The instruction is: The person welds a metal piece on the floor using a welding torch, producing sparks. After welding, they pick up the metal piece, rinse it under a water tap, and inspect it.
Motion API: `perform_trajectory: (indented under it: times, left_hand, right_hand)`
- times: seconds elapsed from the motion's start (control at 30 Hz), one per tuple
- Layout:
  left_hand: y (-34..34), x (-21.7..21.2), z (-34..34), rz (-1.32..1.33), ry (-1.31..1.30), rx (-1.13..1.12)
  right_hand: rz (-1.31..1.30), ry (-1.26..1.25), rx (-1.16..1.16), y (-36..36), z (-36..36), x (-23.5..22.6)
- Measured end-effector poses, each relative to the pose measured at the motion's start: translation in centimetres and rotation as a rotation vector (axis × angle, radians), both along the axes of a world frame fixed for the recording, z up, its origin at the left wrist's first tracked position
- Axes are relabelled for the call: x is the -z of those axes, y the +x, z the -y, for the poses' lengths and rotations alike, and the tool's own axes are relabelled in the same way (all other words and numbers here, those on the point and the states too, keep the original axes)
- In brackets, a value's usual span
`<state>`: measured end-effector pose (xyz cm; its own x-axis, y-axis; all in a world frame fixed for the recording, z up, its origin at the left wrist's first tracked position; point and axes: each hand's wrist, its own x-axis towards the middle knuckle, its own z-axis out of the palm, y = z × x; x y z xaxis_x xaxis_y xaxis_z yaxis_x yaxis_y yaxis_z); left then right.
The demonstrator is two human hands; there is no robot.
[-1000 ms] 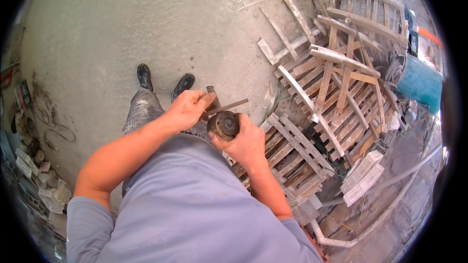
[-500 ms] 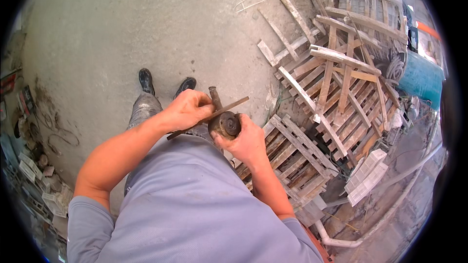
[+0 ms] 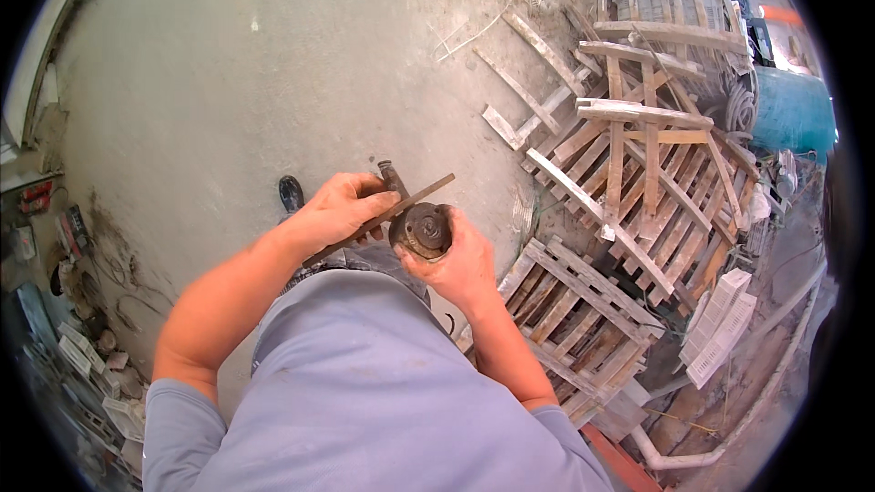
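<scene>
In front of my waist, my right hand (image 3: 460, 260) is wrapped round a squat, dirty brown round part (image 3: 422, 230) with a ringed, stepped end face turned up. My left hand (image 3: 339, 211) is closed on a thin, flat brown strip (image 3: 427, 192), which slants from lower left to upper right along the near top edge of the round part. A short brown stub (image 3: 392, 179) with a knobbed end sticks out beyond my left fingers; whether it joins the round part is hidden behind the strip. The strip's material cannot be made out.
Stacked, worn wooden pallets (image 3: 656, 173) and loose boards lie to the right, with a teal drum (image 3: 791, 114) behind. White plastic crates (image 3: 720, 328) and a pale pipe (image 3: 679, 461) are at lower right. Clutter lines the left wall. One dark shoe (image 3: 291, 193) shows on the concrete floor.
My view has shifted, and one shoe is now out of sight. Both hands keep their grips. The strip's upper end sits slightly farther left and higher in the picture.
</scene>
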<state>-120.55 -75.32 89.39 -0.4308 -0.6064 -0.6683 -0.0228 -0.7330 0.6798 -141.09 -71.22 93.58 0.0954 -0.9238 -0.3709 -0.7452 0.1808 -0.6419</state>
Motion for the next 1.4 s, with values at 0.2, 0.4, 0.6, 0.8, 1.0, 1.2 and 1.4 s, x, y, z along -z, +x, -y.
perform_trajectory:
  times: [0.2, 0.4, 0.6, 0.8, 1.0, 1.2, 1.4]
  left_hand:
    - [-0.4, -1.8, -0.2, 0.167, -0.138, -0.024]
    - [-0.1, -1.9, -0.4, 0.159, -0.219, 0.019]
    - [0.0, -2.0, -0.5, 0.182, -0.257, 0.007]
    - [-0.4, -3.0, -1.0, 0.300, -0.374, 0.052]
    - [-0.6, -3.6, -1.2, 0.406, -0.432, 0.075]
    - [-0.4, -3.9, -0.6, 0.462, -0.507, 0.161]
    - [0.0, -3.6, -0.1, 0.520, -0.586, 0.213]
  right_hand:
    - [-0.187, -0.133, -0.159, -0.3, 0.2, -0.9]
    - [-0.043, -0.112, -0.096, -0.6, -0.1, -1.0]
    - [0.084, 0.016, -0.006, -0.6, -0.2, -0.9]
    - [0.220, 0.102, 0.050, -1.2, -0.5, -0.2]
    - [0.154, 0.046, 0.022, -0.8, -0.4, -0.5]
    - [0.153, 0.033, 0.005, -0.8, 0.1, -0.5]
    - [0.128, 0.014, -0.007, -0.3, 0.2, -0.5]
